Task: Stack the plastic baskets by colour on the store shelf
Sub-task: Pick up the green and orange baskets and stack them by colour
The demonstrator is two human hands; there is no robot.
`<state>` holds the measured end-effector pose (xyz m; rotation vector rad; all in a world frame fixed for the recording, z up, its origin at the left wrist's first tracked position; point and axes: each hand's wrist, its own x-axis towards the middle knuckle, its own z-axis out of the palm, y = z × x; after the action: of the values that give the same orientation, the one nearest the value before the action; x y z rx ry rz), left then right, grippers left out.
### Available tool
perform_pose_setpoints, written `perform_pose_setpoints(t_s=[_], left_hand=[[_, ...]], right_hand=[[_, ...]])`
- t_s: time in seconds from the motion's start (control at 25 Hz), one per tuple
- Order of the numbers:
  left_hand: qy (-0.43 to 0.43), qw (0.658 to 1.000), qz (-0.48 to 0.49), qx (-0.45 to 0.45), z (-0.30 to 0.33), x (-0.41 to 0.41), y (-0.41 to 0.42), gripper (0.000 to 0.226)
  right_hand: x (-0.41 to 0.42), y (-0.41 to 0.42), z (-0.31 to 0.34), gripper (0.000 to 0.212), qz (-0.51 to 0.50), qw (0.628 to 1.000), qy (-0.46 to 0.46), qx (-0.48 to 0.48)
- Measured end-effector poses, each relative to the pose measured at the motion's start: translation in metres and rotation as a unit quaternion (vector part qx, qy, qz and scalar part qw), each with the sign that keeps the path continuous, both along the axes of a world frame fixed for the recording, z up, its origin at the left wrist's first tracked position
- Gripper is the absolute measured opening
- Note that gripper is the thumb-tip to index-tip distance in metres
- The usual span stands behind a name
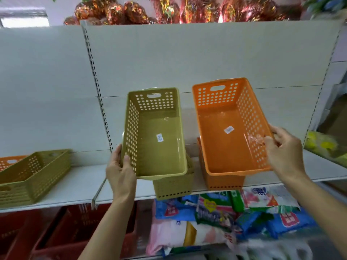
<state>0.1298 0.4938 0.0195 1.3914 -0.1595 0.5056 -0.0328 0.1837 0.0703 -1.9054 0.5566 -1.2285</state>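
My left hand (121, 169) grips the left wall of an olive-green perforated basket (159, 147), which is tilted toward me above another green basket (174, 186) on the white shelf (75, 186). My right hand (281, 152) holds the right wall of an orange basket (229, 132), tilted over a second orange basket (223, 181) that stands on the shelf. Both held baskets carry a small white price sticker inside. At the far left of the shelf lies a green basket (32, 177), with an orange basket (9, 162) behind it.
A white slotted back panel (187, 57) rises behind the shelf. Shiny red foil decorations (169, 10) sit on top. Below the shelf are red crates (62, 231) at the left and several colourful packets (234, 218) at the right. A yellow-green packet (323, 145) lies at the far right.
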Motion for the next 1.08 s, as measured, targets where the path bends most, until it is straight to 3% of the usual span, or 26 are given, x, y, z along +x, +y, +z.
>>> perform_pose_setpoints(t_s=[0.44, 0.68, 0.88, 1.08], left_hand=[[0.059, 0.997, 0.029, 0.029, -0.013, 0.062, -0.083, 0.041], [0.127, 0.985, 0.004, 0.119, -0.048, 0.088, -0.093, 0.048], [0.163, 0.97, 0.01, 0.178, -0.062, 0.099, -0.081, 0.055], [0.178, 0.966, -0.007, 0.186, -0.053, 0.094, -0.077, 0.056]], right_hand=[[0.05, -0.077, -0.017, 0.037, 0.007, 0.995, -0.04, 0.088], [0.11, -0.102, -0.042, 0.036, 0.003, 0.994, -0.013, 0.11], [0.142, -0.125, -0.071, 0.042, -0.02, 0.989, 0.11, 0.092], [0.163, -0.137, -0.073, 0.038, 0.003, 0.949, 0.307, 0.07]])
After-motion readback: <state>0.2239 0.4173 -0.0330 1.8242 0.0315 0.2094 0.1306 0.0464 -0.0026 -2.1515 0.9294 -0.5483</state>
